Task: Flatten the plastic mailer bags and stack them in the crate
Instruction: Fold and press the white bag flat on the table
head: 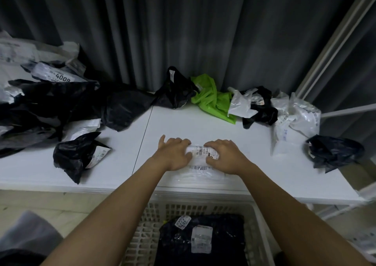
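At the near edge of the white table (203,123), you are folding a white plastic mailer bag with a barcode label (200,164), left hand (175,153) and right hand (225,156) curled over its rolled far edge. Next, I judge, press it flat, then lower it onto the black mailers (201,239) in the white lattice crate (142,243) below.

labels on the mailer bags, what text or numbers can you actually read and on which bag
"4009": white label in the pile at the far left of the table.
"2523", or close to it: tilted sticker on the black bag in the crate.
Label and barcode on the white mailer under both hands: too blurred.
All other labels: too small or blurred.
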`<state>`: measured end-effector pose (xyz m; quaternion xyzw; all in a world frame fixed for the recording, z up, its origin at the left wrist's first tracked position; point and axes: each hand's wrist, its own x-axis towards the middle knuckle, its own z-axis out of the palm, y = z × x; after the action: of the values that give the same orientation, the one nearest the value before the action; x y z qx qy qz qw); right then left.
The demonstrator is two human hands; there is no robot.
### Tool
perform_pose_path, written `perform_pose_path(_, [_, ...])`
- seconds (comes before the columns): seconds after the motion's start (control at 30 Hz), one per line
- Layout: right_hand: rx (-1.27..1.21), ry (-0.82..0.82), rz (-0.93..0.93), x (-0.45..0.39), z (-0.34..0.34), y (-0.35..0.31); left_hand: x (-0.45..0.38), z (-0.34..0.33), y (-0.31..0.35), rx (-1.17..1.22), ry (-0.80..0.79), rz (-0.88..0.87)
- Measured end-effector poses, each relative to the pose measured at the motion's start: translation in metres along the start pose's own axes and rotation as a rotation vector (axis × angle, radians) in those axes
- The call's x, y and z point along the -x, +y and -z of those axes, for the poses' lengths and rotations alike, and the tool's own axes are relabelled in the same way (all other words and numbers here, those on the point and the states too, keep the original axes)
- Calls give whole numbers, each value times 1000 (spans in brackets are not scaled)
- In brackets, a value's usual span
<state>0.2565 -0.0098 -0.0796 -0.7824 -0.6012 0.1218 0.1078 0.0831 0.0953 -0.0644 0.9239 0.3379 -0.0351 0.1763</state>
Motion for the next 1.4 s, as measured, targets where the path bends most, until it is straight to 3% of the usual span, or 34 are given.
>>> perform_pose_path(0.27, [-10,7,-14,7,-23,7,0,-19,0,-11,10,-57])
perform_pose_path(0.4, [-65,146,11,2,-19,-7,-2,-21,11,-44,23,-75])
perform_pose_path(0.57, [21,77,-124,-5,-36,-11,-10,-29,22,-10,77,-4])
perform_pose_path(0.9, [25,124,-151,6,-52,-14,-19,-55,27,-76,35,128])
perform_pose_path(1.2, [101,143,-212,3,-67,-8,-21,-72,21,-213,188,8])
perform_pose_path(1.4, [120,197,-194,2,-77,-4,-23,-91,13,-141,273,-9])
